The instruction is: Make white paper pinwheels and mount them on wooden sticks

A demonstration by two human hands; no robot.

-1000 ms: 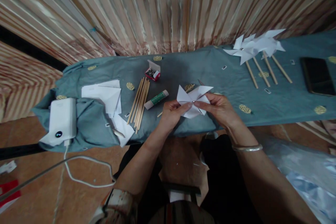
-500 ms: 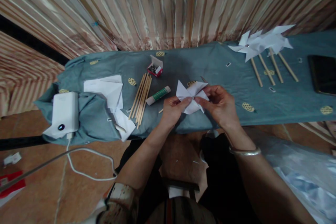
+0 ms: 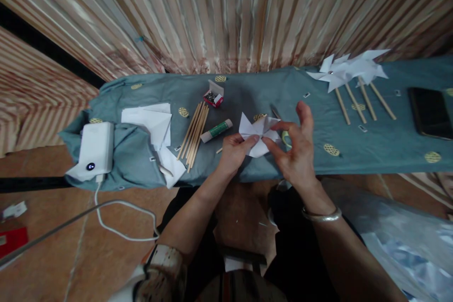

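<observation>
A white paper pinwheel [image 3: 255, 149], its blades folded in to the middle, is held just above the cloth-covered table. My left hand [image 3: 231, 153] is closed on its left side, the thumb pressing near the centre. On the right side, the thumb and index finger of my right hand [image 3: 297, 151] grip the paper, while the other fingers are lifted away. Partly hidden behind that hand lie scissors [image 3: 286, 139] with a yellow-green handle. A glue stick [image 3: 216, 130] rests left of the pinwheel. Beyond it are several wooden sticks [image 3: 193, 137] and an open box of pins [image 3: 214, 95].
White paper sheets [image 3: 150, 120] lie at the left, beside a white power bank [image 3: 96, 148] with a cable [image 3: 120, 233]. Several pinwheels on sticks [image 3: 348, 73] rest at the back right, near a black phone [image 3: 430, 112]. A striped curtain [image 3: 226, 19] hangs behind the table.
My right hand's outer fingers have lifted and spread, uncovering the scissors' handle. My left hand still holds the pinwheel in about the same place. The view has shifted slightly.
</observation>
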